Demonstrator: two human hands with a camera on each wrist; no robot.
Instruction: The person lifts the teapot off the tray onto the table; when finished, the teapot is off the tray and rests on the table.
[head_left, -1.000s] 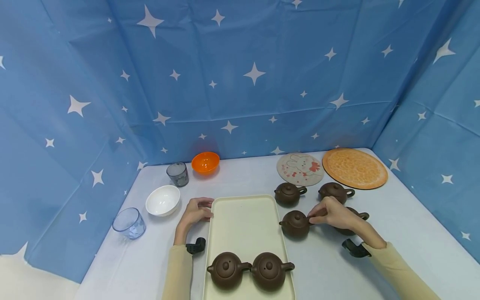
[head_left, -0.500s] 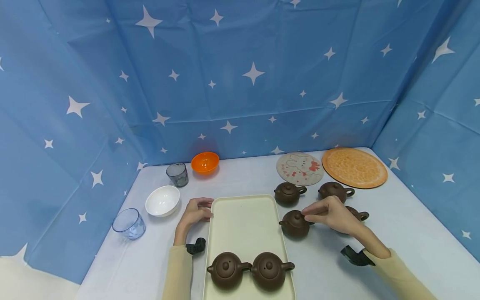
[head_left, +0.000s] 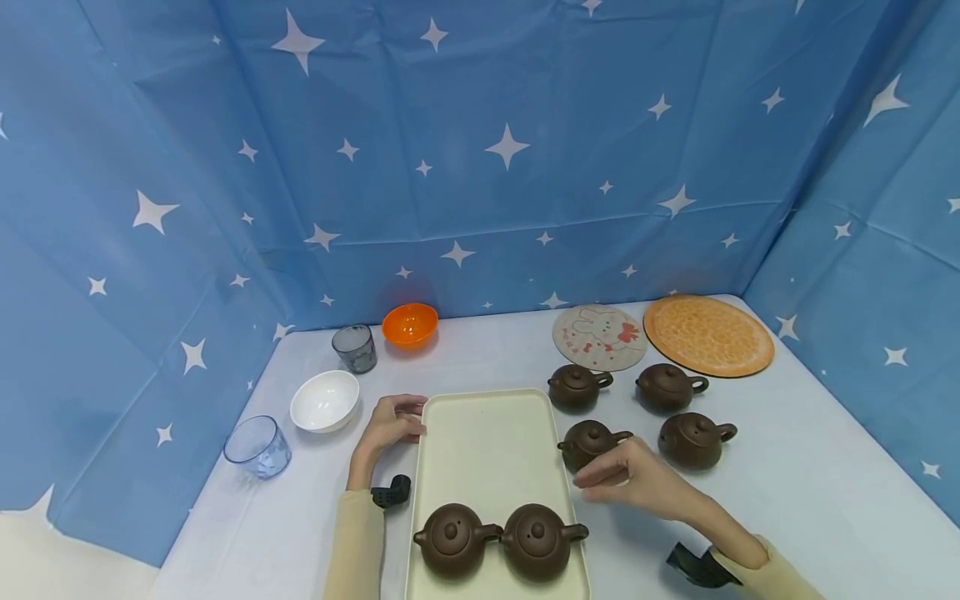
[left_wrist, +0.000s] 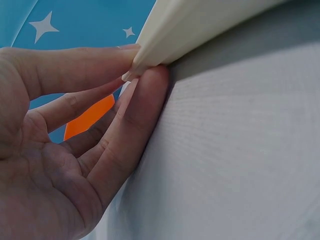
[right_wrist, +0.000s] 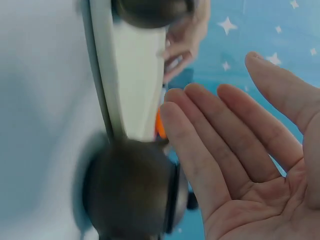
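Note:
At the left rim of a cream tray (head_left: pixel 487 450), my left hand (head_left: pixel 390 429) pinches the edge; the left wrist view shows thumb and forefinger (left_wrist: pixel 145 100) meeting around it. Two dark brown teapots (head_left: pixel 453 542) stand side by side on the tray's near end. Beside the tray's right edge stands another brown teapot (head_left: pixel 583 448), its front partly covered by my right hand (head_left: pixel 637 483). That hand hovers with nothing in it, fingers extended and thumb apart, as the right wrist view shows (right_wrist: pixel 240 150). The teapot body (right_wrist: pixel 132 187) is blurred and close to the fingertips there.
More brown teapots (head_left: pixel 692 442) stand at the right. Behind them lie a rabbit-print round mat (head_left: pixel 600 337) and an orange round mat (head_left: pixel 708 336). On the left are a blue glass (head_left: pixel 258 448), a white bowl (head_left: pixel 326 402), a grey glass (head_left: pixel 356 348) and an orange bowl (head_left: pixel 410 326).
My right hand has let go of the teapot's handle, passed over its lid and come down toward the near side. The teapot stays put. The left hand has not moved.

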